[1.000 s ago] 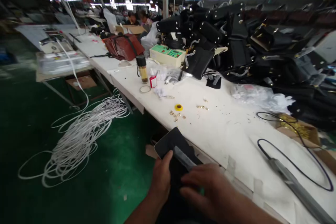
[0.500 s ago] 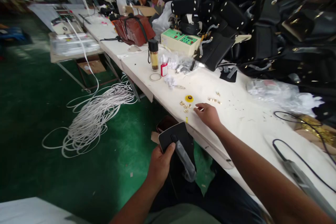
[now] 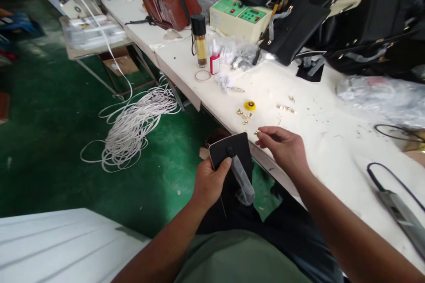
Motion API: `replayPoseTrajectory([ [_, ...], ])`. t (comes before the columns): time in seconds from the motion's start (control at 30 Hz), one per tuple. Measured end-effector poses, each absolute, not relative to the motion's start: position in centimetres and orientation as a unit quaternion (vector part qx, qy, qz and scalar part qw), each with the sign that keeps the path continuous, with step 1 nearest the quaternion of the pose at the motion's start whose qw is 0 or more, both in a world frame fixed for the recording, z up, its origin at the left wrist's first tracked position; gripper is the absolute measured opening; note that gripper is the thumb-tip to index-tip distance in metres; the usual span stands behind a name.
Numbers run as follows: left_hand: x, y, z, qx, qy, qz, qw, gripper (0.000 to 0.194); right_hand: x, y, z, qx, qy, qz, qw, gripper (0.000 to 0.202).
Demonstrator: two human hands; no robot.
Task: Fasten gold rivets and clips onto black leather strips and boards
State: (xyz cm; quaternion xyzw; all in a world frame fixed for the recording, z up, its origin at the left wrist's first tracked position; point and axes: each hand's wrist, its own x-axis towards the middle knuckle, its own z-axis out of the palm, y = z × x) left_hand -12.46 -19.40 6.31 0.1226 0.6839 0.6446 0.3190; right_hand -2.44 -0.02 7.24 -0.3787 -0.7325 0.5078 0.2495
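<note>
Cable (image 3: 133,130) lies in a loose pale heap on the green floor at the far left, beside the long white worktable (image 3: 338,150). Toward the table's back sits a red-brown bag (image 3: 175,2) with dark straps; nearer, a bottle (image 3: 200,46) of yellowish liquid stands upright, with a small red bottle (image 3: 214,63) just beside it.

In front of the table edge, above the lap, the left hand (image 3: 210,181) is closed on a black panel (image 3: 245,157), thumb on the upper face, fingers underneath. A strap (image 3: 244,183) in cloudy wrapping is fixed to that face and hangs down toward the person. Just beyond the panel, on the table, several gold fittings (image 3: 245,122) lie scattered near a yellow ring (image 3: 249,105).

The right hand (image 3: 288,148), to the right of the panel and apart from it, has thumb and forefinger brought together on what looks like a small gold piece (image 3: 257,132), low over the table edge.

The step in hand seems to be taking up a single fitting while the panel is kept steady. The next move, as I judge it, calls for a fine fingertip pinch and an unmoving left grip. A grey tool (image 3: 401,216) with a dark cord lies at the far right.
</note>
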Motion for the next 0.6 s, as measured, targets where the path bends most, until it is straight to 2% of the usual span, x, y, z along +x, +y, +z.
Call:
replayPoseTrajectory([
  [0.07, -12.2, -19.2, 6.7, 0.135, 0.699, 0.633, 0.306, 0.035, -0.8, -3.6, 8.0, -0.329, -0.733, 0.529, 0.273, 0.027],
  [0.23, -10.7, -18.9, 7.9, 0.185, 0.715, 0.608, 0.291, 0.031, 1.0, -7.8, 8.3, -0.263, -0.784, 0.443, 0.347, 0.004],
  [0.4, -9.0, -18.9, 8.7, 0.258, 0.738, 0.573, 0.247, 0.024, 2.0, -7.8, 8.5, -0.236, -0.789, 0.398, 0.403, 0.007],
  [0.6, -7.3, -18.9, 9.8, 0.302, 0.757, 0.548, 0.189, 0.02, 4.0, -7.9, 8.7, -0.245, -0.804, 0.351, 0.413, 0.006],
])
